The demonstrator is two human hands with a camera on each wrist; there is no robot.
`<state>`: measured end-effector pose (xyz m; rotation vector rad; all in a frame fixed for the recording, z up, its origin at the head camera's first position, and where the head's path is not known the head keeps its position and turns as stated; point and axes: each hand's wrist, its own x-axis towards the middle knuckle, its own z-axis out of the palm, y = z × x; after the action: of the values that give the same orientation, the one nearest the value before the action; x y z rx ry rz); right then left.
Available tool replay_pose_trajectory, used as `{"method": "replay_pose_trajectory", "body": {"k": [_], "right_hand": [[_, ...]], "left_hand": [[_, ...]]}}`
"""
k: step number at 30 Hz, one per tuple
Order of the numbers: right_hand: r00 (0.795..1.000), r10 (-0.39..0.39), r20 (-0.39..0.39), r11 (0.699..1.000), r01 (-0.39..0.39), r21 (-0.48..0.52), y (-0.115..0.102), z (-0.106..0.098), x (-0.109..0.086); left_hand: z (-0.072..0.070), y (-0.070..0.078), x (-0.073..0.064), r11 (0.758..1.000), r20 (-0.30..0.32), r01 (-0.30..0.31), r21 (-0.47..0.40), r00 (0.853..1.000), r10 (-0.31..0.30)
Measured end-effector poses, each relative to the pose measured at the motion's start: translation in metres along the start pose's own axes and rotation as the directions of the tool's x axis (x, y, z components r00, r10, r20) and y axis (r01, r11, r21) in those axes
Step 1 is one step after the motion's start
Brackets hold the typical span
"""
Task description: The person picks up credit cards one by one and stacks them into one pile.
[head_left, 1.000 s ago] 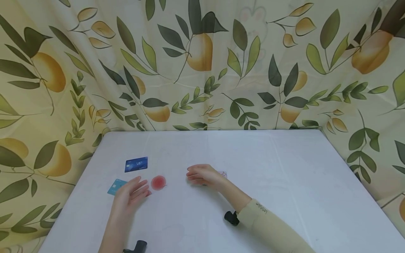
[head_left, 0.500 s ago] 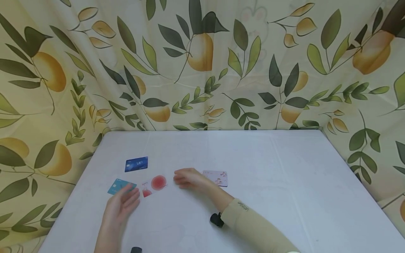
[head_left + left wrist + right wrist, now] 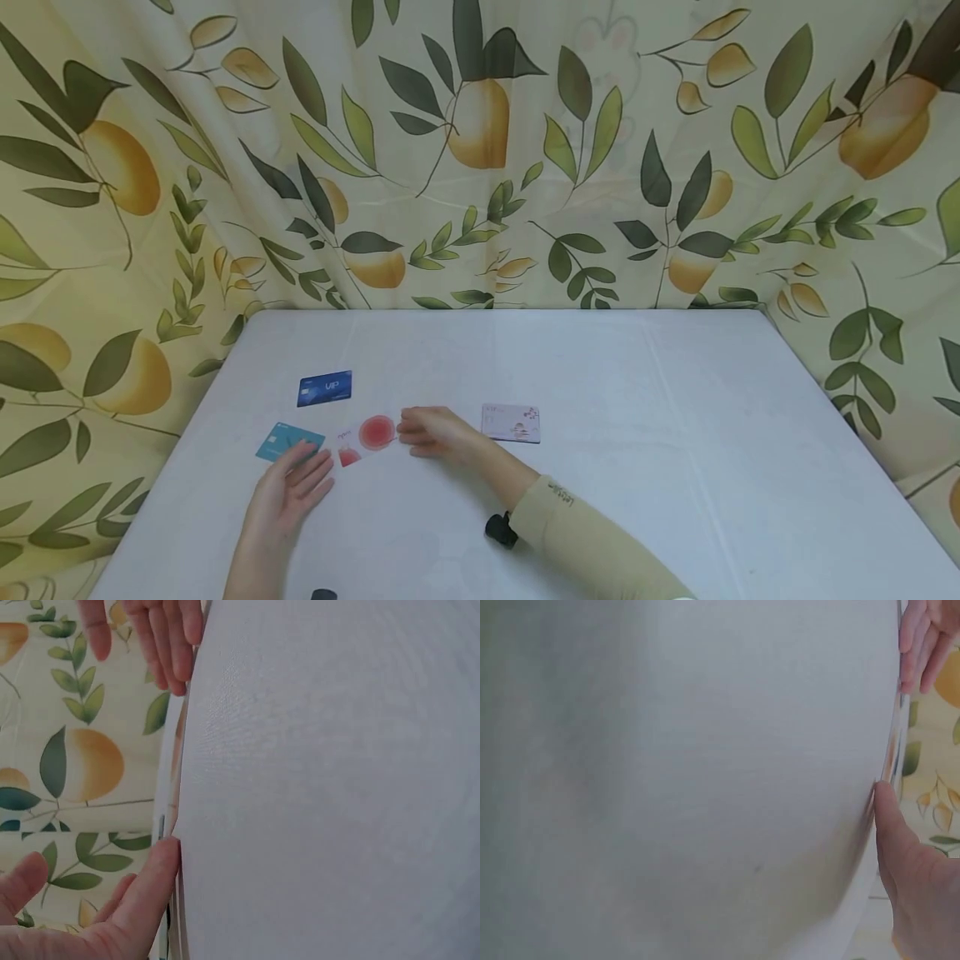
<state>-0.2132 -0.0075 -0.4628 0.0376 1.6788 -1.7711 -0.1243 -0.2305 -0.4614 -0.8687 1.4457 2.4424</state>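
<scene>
A curtain (image 3: pixel 517 200) printed with fruit and leaves hangs behind the white table (image 3: pixel 615 517). On the table, the step in hand seems to be placing flat cards one by one, with the red-and-white card (image 3: pixel 377 432) the one being attended to; taking that card as the clock's centre, the rest falls around it.

The right forearm, in a pale sleeve (image 3: pixel 600 537), slants in from four o'clock; the left forearm (image 3: pixel 257 560), bare, rises from between seven and eight. Both hands hold nothing that shows. The right hand (image 3: pixel 438 433) is at three o'clock, its fingers together and reaching out, tips at the card's near end; whether they touch it or stop just beside it, I cannot tell. The left hand (image 3: pixel 283 487) is at eight o'clock, relaxed and wide, fingertips by the lower edge of the teal card (image 3: pixel 281 437), which lies at nine and is partly covered by them.

The red-and-white card lies flat between the two hands. The next move would seem to call for light fingertip control, or for lifting the right hand away without dragging it. The blue card (image 3: pixel 325 389) lies between ten and eleven o'clock; the pale pink card (image 3: pixel 511 423) is at three, well apart, beyond the right hand.
</scene>
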Motion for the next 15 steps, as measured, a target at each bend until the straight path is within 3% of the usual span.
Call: {"method": "replay_pose_trajectory", "body": {"k": [15], "right_hand": [[1.0,0.008,0.011,0.997,-0.009,0.08,0.0015,0.0061,0.0003]], "left_hand": [[0.0044,-0.0036,0.0009,1.0,0.039,-0.004,0.006,0.999,0.004]]}}
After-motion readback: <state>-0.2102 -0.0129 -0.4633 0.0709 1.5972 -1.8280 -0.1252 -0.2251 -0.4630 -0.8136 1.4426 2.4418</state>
